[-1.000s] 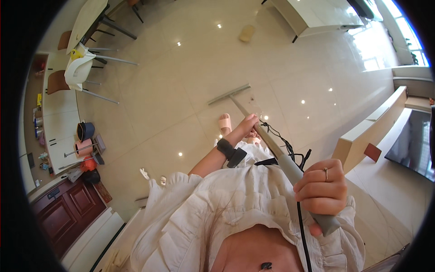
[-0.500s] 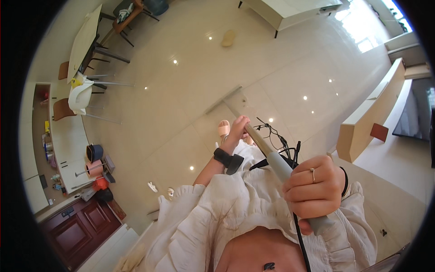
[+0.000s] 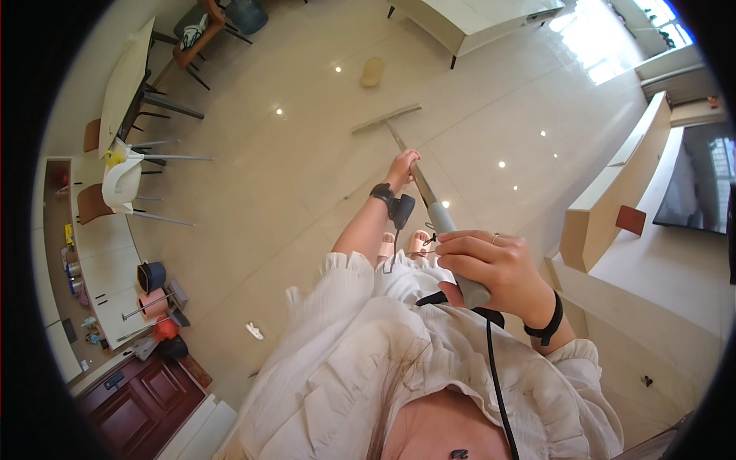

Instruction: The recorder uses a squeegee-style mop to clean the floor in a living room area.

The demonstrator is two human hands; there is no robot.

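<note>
Both my hands are closed around a long-handled floor squeegee, with a grey grip and a metal pole. My left hand wraps the pole at its lower part, with a black band and a small black box on the wrist. My right hand, wearing a ring, grips the thick grey upper end close to my body. The wide, thin squeegee head lies on the tiled floor ahead of my feet. My pink slippers show below the pole, partly behind the dress.
On the floor beyond the squeegee lies a tan slipper-shaped piece. A white cabinet stands at the far right. Table and chairs line the left side. A low TV unit is at the right; a dark red door is lower left.
The squeegee has been pushed forward across the floor. Both my hands have moved away from my body with it, and my left arm is stretched out farther.
</note>
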